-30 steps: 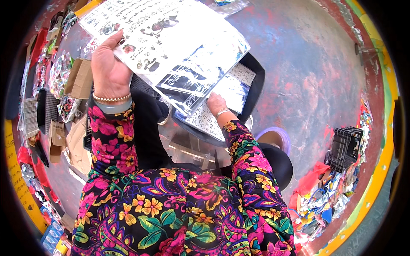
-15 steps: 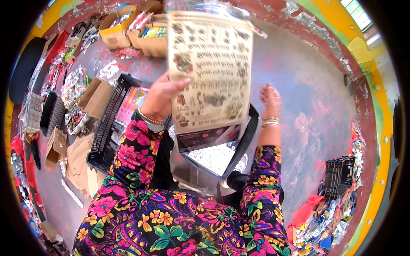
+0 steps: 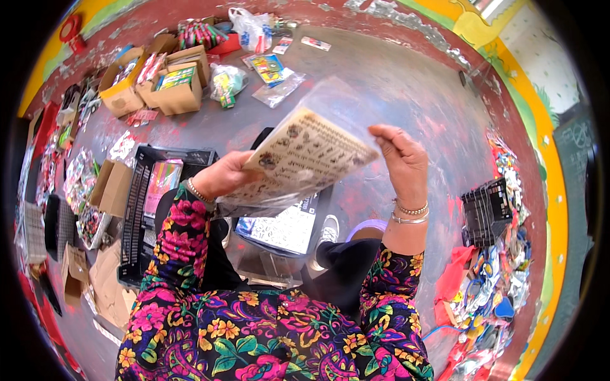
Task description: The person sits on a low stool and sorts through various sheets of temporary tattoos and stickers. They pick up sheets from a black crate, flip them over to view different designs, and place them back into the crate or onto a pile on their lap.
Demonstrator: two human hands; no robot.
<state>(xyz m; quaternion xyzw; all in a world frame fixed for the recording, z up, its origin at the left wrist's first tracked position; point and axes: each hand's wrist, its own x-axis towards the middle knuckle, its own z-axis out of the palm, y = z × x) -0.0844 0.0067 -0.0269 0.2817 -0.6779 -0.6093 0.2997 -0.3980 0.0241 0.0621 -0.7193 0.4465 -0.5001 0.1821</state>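
My left hand (image 3: 221, 175) is closed on the left edge of a cream printed sheet of small pictures and dark lettering (image 3: 304, 147). The sheet sits tilted inside a clear plastic sleeve (image 3: 332, 100), whose bare end sticks out past its far edge. At the sleeve's right side, my right hand (image 3: 406, 162) has its thumb and fingertips pinched at the plastic's edge. Below the sheet, a white page with black print (image 3: 283, 230) lies on top of a dark container between my legs.
To the left stands a black plastic crate (image 3: 135, 219) with pink packets (image 3: 162, 184) inside. Open cardboard boxes (image 3: 181, 98), a white plastic bag (image 3: 251, 30) and flat packets (image 3: 268, 68) are farther off. At right, another black crate (image 3: 486, 213) stands by a heap of scraps (image 3: 489, 298).
The sheet in its sleeve has come down and tilted over. My right hand, apart from it before, has come to the sleeve's edge. The view has shifted right.
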